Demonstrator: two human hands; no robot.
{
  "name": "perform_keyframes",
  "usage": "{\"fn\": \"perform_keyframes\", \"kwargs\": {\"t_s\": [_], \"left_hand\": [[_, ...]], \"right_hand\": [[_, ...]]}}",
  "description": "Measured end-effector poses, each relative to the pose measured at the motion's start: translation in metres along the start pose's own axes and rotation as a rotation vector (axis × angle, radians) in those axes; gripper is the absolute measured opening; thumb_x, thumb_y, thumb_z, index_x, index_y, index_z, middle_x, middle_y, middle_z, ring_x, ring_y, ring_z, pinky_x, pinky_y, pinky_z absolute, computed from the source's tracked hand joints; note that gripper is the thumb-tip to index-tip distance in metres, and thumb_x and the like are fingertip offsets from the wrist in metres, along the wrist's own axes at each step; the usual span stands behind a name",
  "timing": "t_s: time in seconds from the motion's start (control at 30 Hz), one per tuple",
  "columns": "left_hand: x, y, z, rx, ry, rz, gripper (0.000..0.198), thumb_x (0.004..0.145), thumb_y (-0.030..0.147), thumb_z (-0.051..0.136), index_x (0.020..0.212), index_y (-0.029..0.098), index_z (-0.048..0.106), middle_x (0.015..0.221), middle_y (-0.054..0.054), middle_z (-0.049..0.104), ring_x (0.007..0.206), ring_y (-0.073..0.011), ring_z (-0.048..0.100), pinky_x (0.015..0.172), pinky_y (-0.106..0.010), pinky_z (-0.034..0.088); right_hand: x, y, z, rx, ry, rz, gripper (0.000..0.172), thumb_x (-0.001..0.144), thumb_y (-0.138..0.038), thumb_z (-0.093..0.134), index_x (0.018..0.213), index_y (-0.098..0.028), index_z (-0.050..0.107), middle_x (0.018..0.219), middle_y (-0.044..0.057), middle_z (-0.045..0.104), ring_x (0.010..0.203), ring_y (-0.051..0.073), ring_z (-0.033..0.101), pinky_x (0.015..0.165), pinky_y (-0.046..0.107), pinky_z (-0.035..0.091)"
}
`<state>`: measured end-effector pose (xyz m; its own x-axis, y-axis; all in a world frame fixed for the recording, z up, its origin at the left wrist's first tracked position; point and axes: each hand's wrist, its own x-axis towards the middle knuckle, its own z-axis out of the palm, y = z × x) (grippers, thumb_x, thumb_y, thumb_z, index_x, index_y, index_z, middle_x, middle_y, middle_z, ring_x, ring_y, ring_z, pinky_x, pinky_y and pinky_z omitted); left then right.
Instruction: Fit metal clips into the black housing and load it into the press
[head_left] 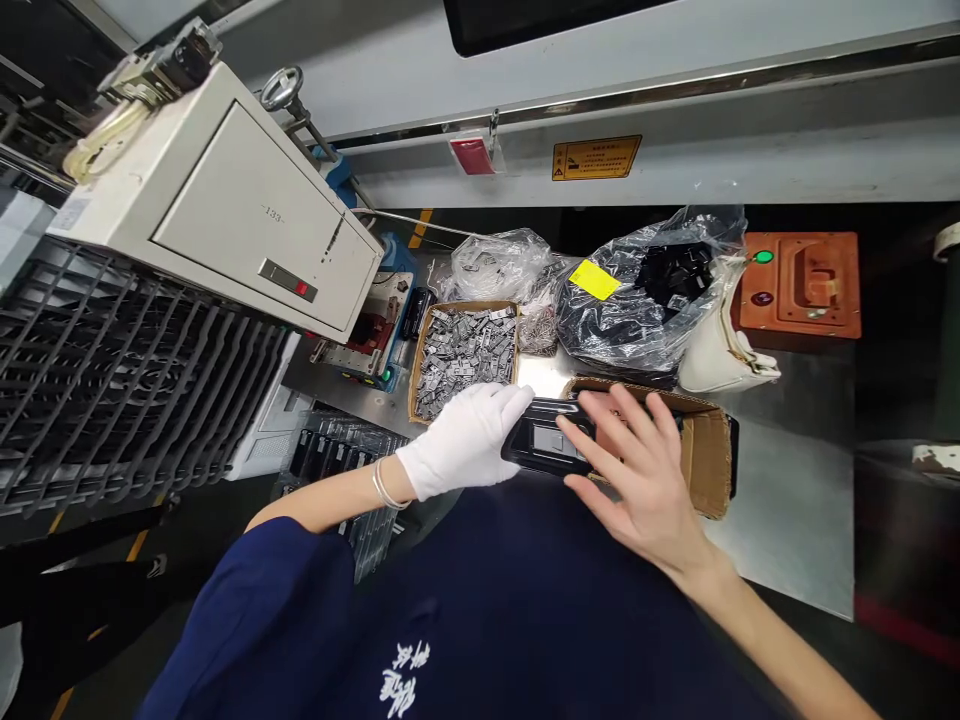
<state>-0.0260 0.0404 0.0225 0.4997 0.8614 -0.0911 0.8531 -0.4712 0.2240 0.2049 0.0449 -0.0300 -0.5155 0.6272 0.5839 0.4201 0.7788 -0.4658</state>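
Note:
My left hand, in a white glove, grips the left end of a flat black plastic part with a rectangular window in it. My bare right hand lies over the right end of the same part, fingers spread across its top. Both hands hold it just above the metal table, in front of an open cardboard box. Most of the part's right half is hidden under my fingers.
A cardboard tray of several small grey metal pieces lies behind my left hand. Clear bags of parts and a bag of black parts stand further back. A beige cabinet, grey racks and an orange block surround the table.

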Motion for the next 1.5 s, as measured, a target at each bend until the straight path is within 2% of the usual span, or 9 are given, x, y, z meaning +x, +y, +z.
{"fn": "perform_keyframes", "kwargs": {"t_s": [0.17, 0.3, 0.63, 0.87, 1.0, 1.1, 1.23, 1.4, 1.5], "left_hand": [[-0.004, -0.008, 0.011, 0.18, 0.104, 0.004, 0.068, 0.073, 0.026, 0.074, 0.132, 0.004, 0.048, 0.12, -0.018, 0.067, 0.103, -0.0316, 0.063, 0.096, -0.044, 0.052], [-0.003, -0.017, 0.016, 0.363, 0.151, 0.059, 0.065, 0.076, 0.018, 0.067, 0.135, 0.001, 0.046, 0.116, -0.017, 0.067, 0.102, -0.0323, 0.063, 0.104, -0.05, 0.048], [-0.008, -0.025, 0.015, 0.27, 0.167, 0.144, 0.053, 0.083, 0.019, 0.062, 0.132, 0.003, 0.047, 0.114, -0.016, 0.067, 0.101, -0.0303, 0.062, 0.103, -0.048, 0.049], [-0.011, -0.031, 0.014, 0.305, 0.219, 0.15, 0.061, 0.076, 0.014, 0.061, 0.134, 0.005, 0.047, 0.119, -0.017, 0.069, 0.107, -0.0312, 0.064, 0.106, -0.05, 0.049], [-0.019, -0.035, 0.022, 0.305, 0.452, 0.17, 0.057, 0.076, 0.014, 0.063, 0.131, 0.01, 0.046, 0.116, -0.018, 0.071, 0.109, -0.0288, 0.068, 0.107, -0.051, 0.051], [-0.03, -0.039, 0.033, 0.333, 0.673, 0.125, 0.049, 0.078, 0.013, 0.064, 0.121, 0.022, 0.045, 0.111, -0.012, 0.073, 0.112, -0.029, 0.07, 0.109, -0.062, 0.047], [-0.035, -0.039, 0.035, 0.455, 0.627, 0.08, 0.035, 0.083, 0.023, 0.07, 0.105, 0.03, 0.043, 0.106, -0.003, 0.073, 0.117, -0.03, 0.069, 0.114, -0.075, 0.034], [-0.029, -0.016, 0.002, 0.513, 0.597, 0.079, 0.051, 0.09, 0.022, 0.068, 0.134, 0.027, 0.043, 0.143, -0.013, 0.061, 0.156, -0.031, 0.028, 0.123, -0.074, 0.018], [-0.046, -0.005, -0.024, 0.422, 0.515, 0.045, 0.106, 0.089, 0.048, 0.074, 0.163, 0.021, 0.002, 0.171, -0.017, 0.012, 0.16, -0.0298, -0.005, 0.128, -0.068, 0.006]], "right_hand": [[-0.005, 0.001, 0.029, 0.453, 0.15, 0.602, 0.04, 0.096, -0.038, 0.069, 0.135, -0.032, 0.065, 0.147, 0.008, 0.057, 0.134, 0.029, 0.056, 0.11, 0.049, 0.049], [-0.003, 0.002, 0.033, 0.877, -0.141, 1.038, 0.057, 0.086, -0.064, 0.07, 0.119, -0.017, 0.071, 0.108, 0.011, 0.074, 0.1, 0.028, 0.069, 0.091, 0.038, 0.057], [0.014, -0.019, 0.014, 0.771, -0.146, 0.968, 0.05, 0.084, -0.056, 0.063, 0.058, -0.02, 0.04, 0.058, -0.002, 0.033, 0.056, 0.012, 0.032, 0.052, 0.027, 0.027], [0.018, -0.025, 0.013, 0.653, -0.182, 0.937, 0.03, 0.085, -0.047, 0.067, 0.08, -0.017, 0.071, 0.076, 0.004, 0.069, 0.07, 0.021, 0.062, 0.063, 0.028, 0.05], [0.023, -0.038, 0.003, 0.449, -0.076, 0.582, 0.03, 0.096, -0.031, 0.062, 0.07, -0.017, 0.066, 0.064, 0.002, 0.065, 0.057, 0.016, 0.061, 0.053, 0.025, 0.049], [0.026, -0.045, -0.007, 0.349, 0.028, 0.224, 0.012, 0.095, -0.018, 0.068, 0.083, -0.016, 0.069, 0.081, 0.005, 0.074, 0.074, 0.019, 0.073, 0.08, 0.03, 0.063], [0.025, -0.047, -0.016, 0.307, 0.086, 0.006, 0.016, 0.09, -0.005, 0.069, 0.104, -0.013, 0.07, 0.105, 0.011, 0.077, 0.098, 0.023, 0.075, 0.104, 0.034, 0.058], [0.023, -0.038, -0.013, 0.504, 0.104, 0.507, 0.01, 0.091, -0.021, 0.072, 0.081, -0.02, 0.073, 0.076, 0.001, 0.074, 0.062, 0.02, 0.07, 0.061, 0.028, 0.062], [0.018, -0.027, -0.013, 0.87, 0.086, 0.933, 0.032, 0.09, -0.044, 0.074, 0.069, -0.02, 0.071, 0.062, 0.001, 0.066, 0.05, 0.016, 0.06, 0.045, 0.024, 0.052]]}}
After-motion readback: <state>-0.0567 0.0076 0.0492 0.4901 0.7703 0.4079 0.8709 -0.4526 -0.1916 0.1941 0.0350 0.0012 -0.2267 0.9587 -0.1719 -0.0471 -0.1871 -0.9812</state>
